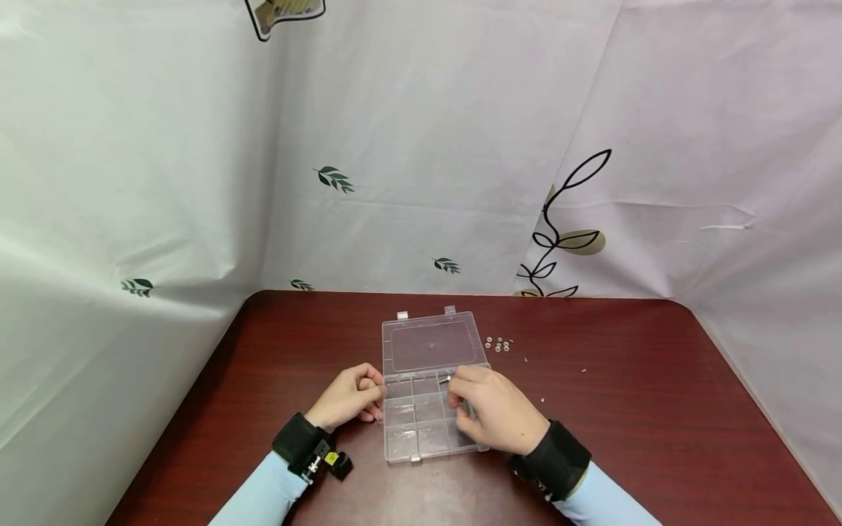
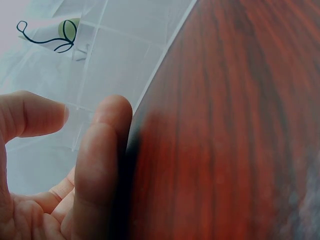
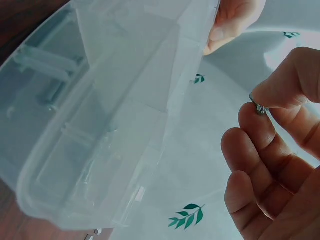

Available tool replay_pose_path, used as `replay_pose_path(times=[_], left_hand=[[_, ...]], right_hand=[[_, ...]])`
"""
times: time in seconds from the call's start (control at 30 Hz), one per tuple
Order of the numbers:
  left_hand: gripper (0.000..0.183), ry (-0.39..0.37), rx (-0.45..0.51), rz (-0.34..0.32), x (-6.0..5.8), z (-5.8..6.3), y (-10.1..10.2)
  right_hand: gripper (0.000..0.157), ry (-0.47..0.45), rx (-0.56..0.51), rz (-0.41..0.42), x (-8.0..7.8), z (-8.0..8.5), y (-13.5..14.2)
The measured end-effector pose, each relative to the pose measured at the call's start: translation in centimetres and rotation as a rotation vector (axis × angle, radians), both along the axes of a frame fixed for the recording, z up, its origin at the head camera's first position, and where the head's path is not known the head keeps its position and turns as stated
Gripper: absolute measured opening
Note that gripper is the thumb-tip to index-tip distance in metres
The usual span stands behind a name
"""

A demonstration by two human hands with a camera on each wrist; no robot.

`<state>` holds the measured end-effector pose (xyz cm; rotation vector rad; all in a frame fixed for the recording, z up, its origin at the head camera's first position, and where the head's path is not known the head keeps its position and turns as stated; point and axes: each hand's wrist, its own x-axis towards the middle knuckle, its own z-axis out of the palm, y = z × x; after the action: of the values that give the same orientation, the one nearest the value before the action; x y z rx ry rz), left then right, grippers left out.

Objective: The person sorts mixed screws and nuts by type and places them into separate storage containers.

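A clear plastic compartment box (image 1: 417, 421) lies on the table with its lid (image 1: 432, 345) folded back. My left hand (image 1: 351, 395) holds the box's left side, thumb at the rim and a finger along the outer wall. Over the right-hand compartments, my right hand (image 1: 496, 409) pinches a small shiny metal piece (image 3: 261, 108) between thumb and index finger. Most of that piece is covered by the fingertips, and I cannot tell its exact kind. The other right fingers curl loosely below it. A slim metallic bit (image 1: 446, 379) shows in the upper right compartment, beside the right fingertips.
Several small pale rings (image 1: 498, 344) lie on the dark red wood table (image 1: 645, 409), right of the lid. A few tiny bits (image 1: 583, 370) are scattered farther right. White cloth with leaf prints (image 1: 421, 146) hangs behind and at both sides.
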<state>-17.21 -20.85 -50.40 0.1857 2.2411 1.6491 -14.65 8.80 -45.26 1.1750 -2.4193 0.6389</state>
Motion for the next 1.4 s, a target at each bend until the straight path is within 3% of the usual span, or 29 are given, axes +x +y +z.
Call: replay_pose_path(times=[0.07, 0.2, 0.33, 0.73, 0.87, 1.13, 1.4], left_hand=[[0.027, 0.005, -0.001, 0.000, 0.0, 0.0, 0.0], [0.027, 0.008, -0.006, 0.001, 0.1, 0.1, -0.1], [0.027, 0.006, -0.006, 0.000, 0.1, 0.1, -0.1], [0.027, 0.008, -0.008, -0.002, 0.0, 0.0, 0.0], [0.027, 0.005, -0.003, 0.000, 0.0, 0.0, 0.1], [0.029, 0.008, 0.013, -0.001, 0.2, 0.3, 0.1], [0.030, 0.006, 0.017, -0.005, 0.2, 0.2, 0.1]], right_hand=[[0.028, -0.035, 0.036, 0.008, 0.2, 0.0, 0.2], [0.079, -0.119, 0.103, -0.004, 0.7, 0.0, 1.2], [0.091, -0.133, 0.103, -0.048, 0.9, -0.2, 2.8], [0.081, -0.058, 0.069, -0.177, 2.1, -2.3, 9.1], [0.068, -0.036, 0.088, -0.186, 2.9, -2.9, 10.6], [0.032, -0.056, 0.119, -0.186, 3.6, -3.3, 12.2], [0.029, -0.033, 0.115, -0.191, 3.7, -3.6, 12.6]])
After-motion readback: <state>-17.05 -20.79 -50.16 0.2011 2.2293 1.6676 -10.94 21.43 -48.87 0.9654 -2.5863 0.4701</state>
